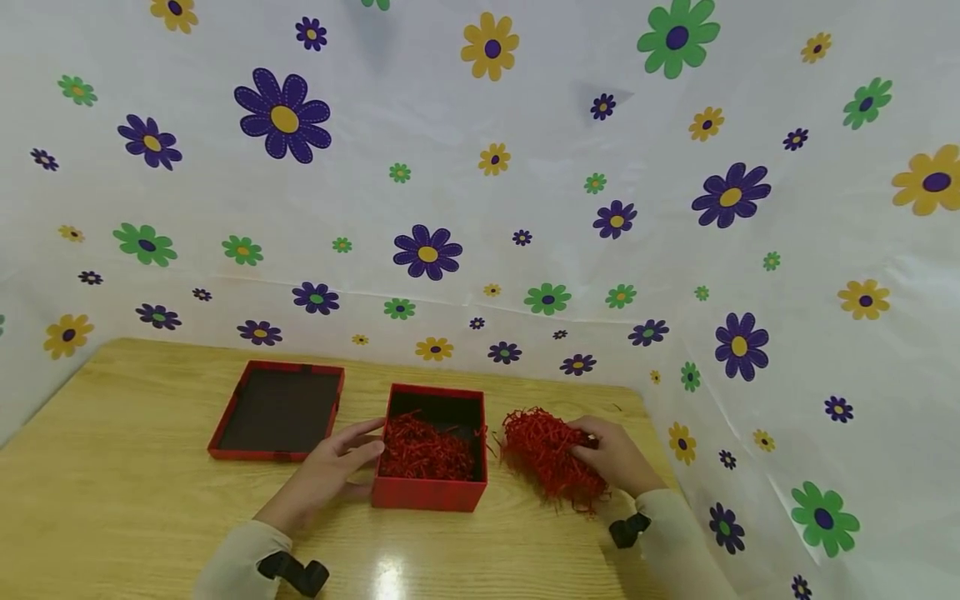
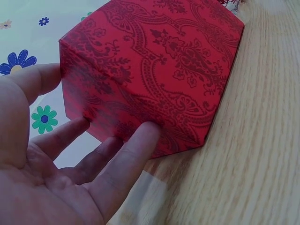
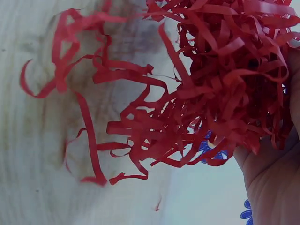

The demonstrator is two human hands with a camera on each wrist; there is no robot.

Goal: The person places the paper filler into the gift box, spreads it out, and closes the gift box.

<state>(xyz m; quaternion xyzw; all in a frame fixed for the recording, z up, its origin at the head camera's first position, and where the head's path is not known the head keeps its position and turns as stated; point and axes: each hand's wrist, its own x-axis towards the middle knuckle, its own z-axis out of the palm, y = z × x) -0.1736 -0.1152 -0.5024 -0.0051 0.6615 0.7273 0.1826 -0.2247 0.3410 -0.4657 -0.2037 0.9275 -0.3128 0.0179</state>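
Note:
A red patterned box [image 1: 431, 493] with a dark inside stands on the table, partly filled with red shredded paper [image 1: 424, 451]. My left hand [image 1: 324, 472] is at its left side. In the left wrist view the spread fingertips [image 2: 149, 133] rest against the patterned wall of the box [image 2: 154, 65]. To the right of the box, my right hand [image 1: 611, 454] grips a loose bundle of red shredded paper [image 1: 551, 454]. Loose strands of that bundle [image 3: 225, 79] hang out in the right wrist view and cover most of the right fingers.
A red-edged lid [image 1: 281, 410], dark inside up, lies left of the box on the wooden table [image 1: 112, 492]. A white sheet with printed flowers [image 1: 360, 192] stands behind the table and along its right side. Small red scraps lie about the bundle.

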